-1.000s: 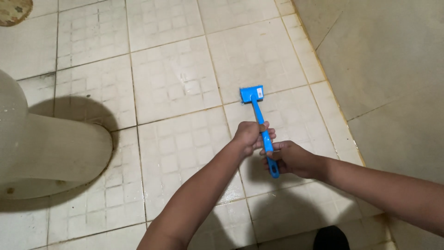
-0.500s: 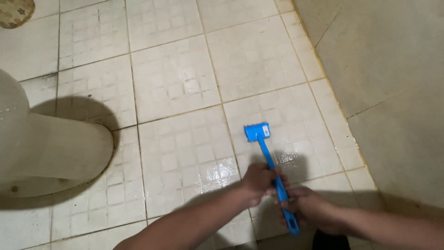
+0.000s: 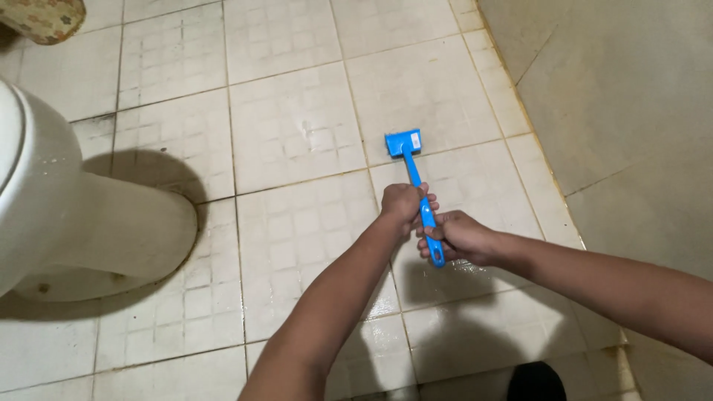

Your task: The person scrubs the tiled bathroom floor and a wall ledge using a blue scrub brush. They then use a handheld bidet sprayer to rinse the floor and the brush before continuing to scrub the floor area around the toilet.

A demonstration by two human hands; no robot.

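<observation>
Gripping a blue long-handled scrub brush [image 3: 417,186] with both hands, the person holds it low over the pale tiled floor [image 3: 290,134]. Brush head sits on the floor at a grout line, between the white toilet base [image 3: 96,230] on the left and the grey wall [image 3: 624,104] on the right; handle slopes back toward the body.

Handling, as a judgement: moulded plastic, so light and fairly stiff — the thin handle likely flexes a little under hard downward pressure. Tiles near the hands shine wet, so the handle may be slick. Not fragile. Best hold is where the hands already are: one on the mid-shaft for pressure, one near the tail end for steering.

Grip:
- Left hand [image 3: 405,202] — closed in a full fist round the middle of the handle, fingers wrapped over the top, no gap showing.
- Right hand [image 3: 459,238] — closed round the lower end of the handle, just behind the left and nearly touching it; the rounded blue tip pokes out below the fingers.

Both wrists are angled down, forearms converging on the tool. A patterned mat [image 3: 44,16] shows at the top left corner, well apart from the brush. A dark object at the bottom edge — cannot tell what it is.
</observation>
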